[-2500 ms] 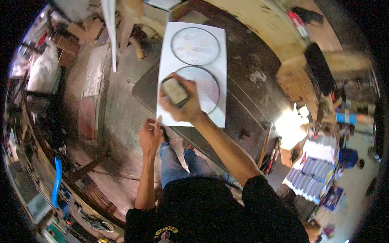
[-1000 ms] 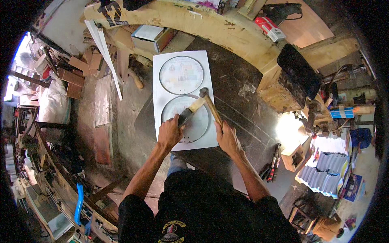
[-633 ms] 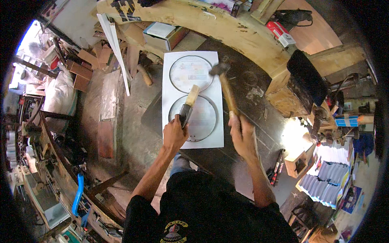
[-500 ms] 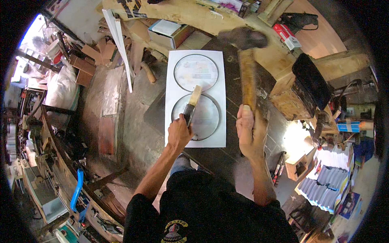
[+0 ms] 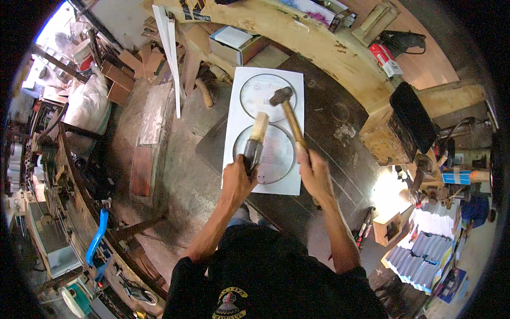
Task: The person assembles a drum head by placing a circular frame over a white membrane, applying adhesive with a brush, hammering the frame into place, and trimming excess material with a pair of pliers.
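Observation:
My left hand [image 5: 240, 181] is closed round a short tool [image 5: 258, 129] with a pale wooden upper part and a dark lower part. It stands over the lower of two thin dark rings [image 5: 291, 167]; its lower end is hidden by my fingers. My right hand [image 5: 315, 173] grips a hammer [image 5: 293, 125] by its wooden handle. The dark hammer head, slightly blurred, hangs over the upper ring [image 5: 243, 103], just beyond the tool's pale end and apart from it. Both rings lie on a white sheet [image 5: 234, 122], with faint print showing inside them.
The sheet rests on a dark tabletop [image 5: 332, 149]. A curved wooden board [image 5: 319, 45] runs along the far side, with an open box [image 5: 239, 45] nearby. A wooden box with a black pad [image 5: 411, 117] stands right. White strips [image 5: 172, 64] lean at the left.
The hammer has swung down and left from its raised place at the right, toward the tool. My left hand keeps its hold on the tool. The whole view has shifted slightly.

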The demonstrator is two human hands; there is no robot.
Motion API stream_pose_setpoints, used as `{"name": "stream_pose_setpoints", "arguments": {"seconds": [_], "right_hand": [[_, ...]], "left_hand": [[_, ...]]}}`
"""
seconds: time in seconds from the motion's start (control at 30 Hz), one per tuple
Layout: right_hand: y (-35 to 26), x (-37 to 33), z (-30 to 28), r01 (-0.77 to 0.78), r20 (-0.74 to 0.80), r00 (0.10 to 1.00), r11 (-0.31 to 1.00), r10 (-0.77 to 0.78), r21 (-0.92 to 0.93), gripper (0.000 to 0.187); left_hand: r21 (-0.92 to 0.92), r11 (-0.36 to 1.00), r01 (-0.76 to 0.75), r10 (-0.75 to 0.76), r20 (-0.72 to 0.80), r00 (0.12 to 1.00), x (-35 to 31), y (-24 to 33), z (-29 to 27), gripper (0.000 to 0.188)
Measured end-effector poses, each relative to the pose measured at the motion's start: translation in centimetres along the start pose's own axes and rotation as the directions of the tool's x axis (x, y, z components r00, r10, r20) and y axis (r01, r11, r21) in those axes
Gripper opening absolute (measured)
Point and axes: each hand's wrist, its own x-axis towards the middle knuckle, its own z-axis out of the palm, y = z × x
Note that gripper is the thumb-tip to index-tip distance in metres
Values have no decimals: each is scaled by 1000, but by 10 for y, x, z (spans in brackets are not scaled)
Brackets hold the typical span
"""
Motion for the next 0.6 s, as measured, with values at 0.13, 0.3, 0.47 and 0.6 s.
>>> {"name": "stream_pose_setpoints", "arguments": {"seconds": [0.13,0.3,0.47,0.6], "right_hand": [[-46,-14,-42,174,-113,981,975,-159,141,37],[-94,-9,-59,392,-318,885,913,-340,116,42],[-105,-18,-38,467,-212,882,835,-420,290,43],[-92,-23,-24,382,-131,913,923,-386,-52,37]], "left_hand": [[37,997,61,-57,-103,993,-25,-27,-18,33],[215,971,103,-77,-122,989,-26,-46,-23,34],[269,959,92,-67,-101,993,-19,-58,-44,38],[352,936,2,0,-7,1000,0,-97,-78,51]]}}
